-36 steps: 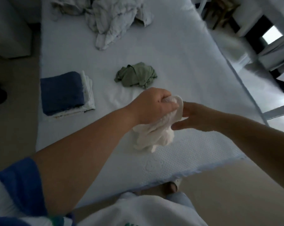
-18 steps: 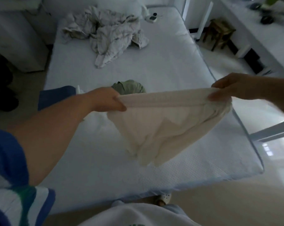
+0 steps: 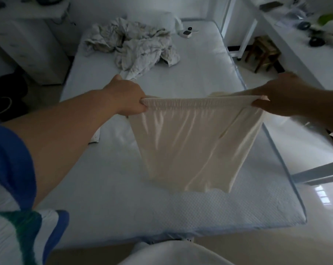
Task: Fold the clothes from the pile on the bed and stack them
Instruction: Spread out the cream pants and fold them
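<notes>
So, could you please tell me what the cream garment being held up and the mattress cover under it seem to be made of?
The cream garment looks like a thin, smooth knit, perhaps satin-like: it shows a soft sheen, drapes in long folds, and has a gathered elastic waistband stretched between the hands. The mattress cover looks like a matte quilted or embossed fabric, going by its small diamond texture.

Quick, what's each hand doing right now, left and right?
Left hand: gripping one end of the cream shorts' waistband.
Right hand: pinching the other end, waistband stretched between them.
</notes>
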The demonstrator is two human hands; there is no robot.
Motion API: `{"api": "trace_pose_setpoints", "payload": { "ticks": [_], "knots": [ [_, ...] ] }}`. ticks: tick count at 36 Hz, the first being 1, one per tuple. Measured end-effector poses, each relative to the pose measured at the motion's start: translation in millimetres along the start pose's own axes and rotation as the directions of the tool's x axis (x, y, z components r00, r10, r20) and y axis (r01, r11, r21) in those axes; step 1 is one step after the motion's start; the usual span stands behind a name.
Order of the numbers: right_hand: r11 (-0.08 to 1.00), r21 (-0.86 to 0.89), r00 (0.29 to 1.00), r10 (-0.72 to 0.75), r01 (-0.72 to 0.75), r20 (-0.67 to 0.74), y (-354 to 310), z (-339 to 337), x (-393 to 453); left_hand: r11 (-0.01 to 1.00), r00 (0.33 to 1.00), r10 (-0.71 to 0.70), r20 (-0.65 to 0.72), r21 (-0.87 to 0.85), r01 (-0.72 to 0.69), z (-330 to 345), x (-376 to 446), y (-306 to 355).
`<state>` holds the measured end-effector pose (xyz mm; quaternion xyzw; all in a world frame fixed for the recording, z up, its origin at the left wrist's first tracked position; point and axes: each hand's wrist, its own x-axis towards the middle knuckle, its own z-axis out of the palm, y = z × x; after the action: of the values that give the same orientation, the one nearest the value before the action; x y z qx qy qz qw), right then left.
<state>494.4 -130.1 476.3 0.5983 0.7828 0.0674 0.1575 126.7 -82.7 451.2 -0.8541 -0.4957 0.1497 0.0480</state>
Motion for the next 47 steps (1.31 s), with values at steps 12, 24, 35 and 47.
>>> {"api": "trace_pose_setpoints", "payload": {
  "ticks": [12, 24, 35, 47],
  "knots": [
    [0.983, 0.170, 0.944, 0.011, -0.071, 0.330, -57.9, 7.5, 24.8, 0.798, 0.939, 0.049, -0.341, -0.552, -0.242, -30.2, 5.4, 23.8],
    [0.410, 0.905, 0.963, -0.176, -0.117, 0.204, -166.1, 8.7, 42.1, 0.617, 0.963, 0.027, -0.269, -0.753, -0.227, -17.5, 1.8, 17.2],
    [-0.061, 0.955, 0.957, -0.034, -0.289, 0.288, -132.1, -33.8, 55.6, 0.706, 0.914, 0.124, 0.387, -0.681, 0.193, 58.6, -31.9, -68.3],
    [0.745, 0.577, 0.929, 0.159, -0.335, 0.334, -95.3, -36.1, 42.1, 0.965, 0.986, -0.050, 0.156, -0.246, 0.087, 79.5, -29.1, -105.6]
  ]
}}
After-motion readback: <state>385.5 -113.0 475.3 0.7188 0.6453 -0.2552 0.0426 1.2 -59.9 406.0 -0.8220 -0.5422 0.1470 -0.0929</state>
